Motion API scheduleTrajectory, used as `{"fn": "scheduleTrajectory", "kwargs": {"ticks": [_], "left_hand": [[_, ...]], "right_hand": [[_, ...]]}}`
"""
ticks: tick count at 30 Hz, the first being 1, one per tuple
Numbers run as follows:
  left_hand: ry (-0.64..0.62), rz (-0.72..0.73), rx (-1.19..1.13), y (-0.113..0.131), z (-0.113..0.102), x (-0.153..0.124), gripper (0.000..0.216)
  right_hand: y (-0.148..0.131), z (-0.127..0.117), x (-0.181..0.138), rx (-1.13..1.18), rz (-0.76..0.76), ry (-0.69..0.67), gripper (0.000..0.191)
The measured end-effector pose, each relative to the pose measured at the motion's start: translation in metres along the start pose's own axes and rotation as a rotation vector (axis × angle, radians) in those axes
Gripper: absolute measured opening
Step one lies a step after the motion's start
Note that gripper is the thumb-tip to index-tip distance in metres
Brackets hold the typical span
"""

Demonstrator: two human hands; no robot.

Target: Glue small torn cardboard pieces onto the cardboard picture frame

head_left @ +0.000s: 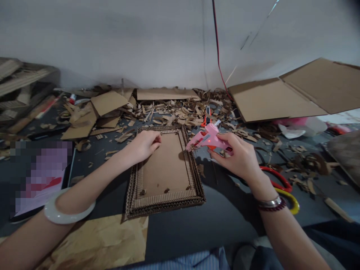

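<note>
A rectangular cardboard frame with layered corrugated edges lies on the dark table, its flat brown panel showing inside. Several small dark spots dot the panel near its lower edge. My right hand grips a pink glue gun, whose nozzle points left at the frame's right edge; a small light glows on its body. Over the frame's upper left side, my left hand is closed with fingers curled in. What its fingertips hold, if anything, is hidden.
Cardboard scraps heap along the wall. A large folded cardboard sheet stands at the right. Scissors with red and yellow handles lie by my right wrist. A tablet-like device is at the left, brown paper in front.
</note>
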State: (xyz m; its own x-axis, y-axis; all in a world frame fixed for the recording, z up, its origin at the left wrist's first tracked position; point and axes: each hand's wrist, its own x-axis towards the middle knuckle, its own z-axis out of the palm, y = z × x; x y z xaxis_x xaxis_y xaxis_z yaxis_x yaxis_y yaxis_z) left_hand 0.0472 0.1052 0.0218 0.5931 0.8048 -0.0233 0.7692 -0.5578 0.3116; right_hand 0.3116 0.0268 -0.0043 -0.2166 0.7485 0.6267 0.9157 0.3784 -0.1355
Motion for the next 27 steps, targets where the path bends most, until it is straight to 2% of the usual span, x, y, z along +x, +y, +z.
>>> {"fn": "scheduleTrajectory", "kwargs": {"ticks": [4,9,17,27], "left_hand": [[0.035,-0.016,-0.01,-0.002,-0.006,-0.001,0.023],[0.065,0.0,-0.016,-0.003,-0.009,0.0,0.029],[0.213,-0.045,-0.134,0.001,-0.022,-0.003,0.019],[0.22,-0.069,-0.149,0.001,-0.022,-0.003,0.02]], "right_hand": [[0.0,0.0,0.001,0.007,-0.059,0.043,0.026],[-0.001,0.001,0.001,0.025,-0.062,0.058,0.025],[-0.003,0.002,0.001,0.023,-0.12,0.064,0.027],[-0.003,0.002,0.002,-0.013,-0.183,0.048,0.028]]}}
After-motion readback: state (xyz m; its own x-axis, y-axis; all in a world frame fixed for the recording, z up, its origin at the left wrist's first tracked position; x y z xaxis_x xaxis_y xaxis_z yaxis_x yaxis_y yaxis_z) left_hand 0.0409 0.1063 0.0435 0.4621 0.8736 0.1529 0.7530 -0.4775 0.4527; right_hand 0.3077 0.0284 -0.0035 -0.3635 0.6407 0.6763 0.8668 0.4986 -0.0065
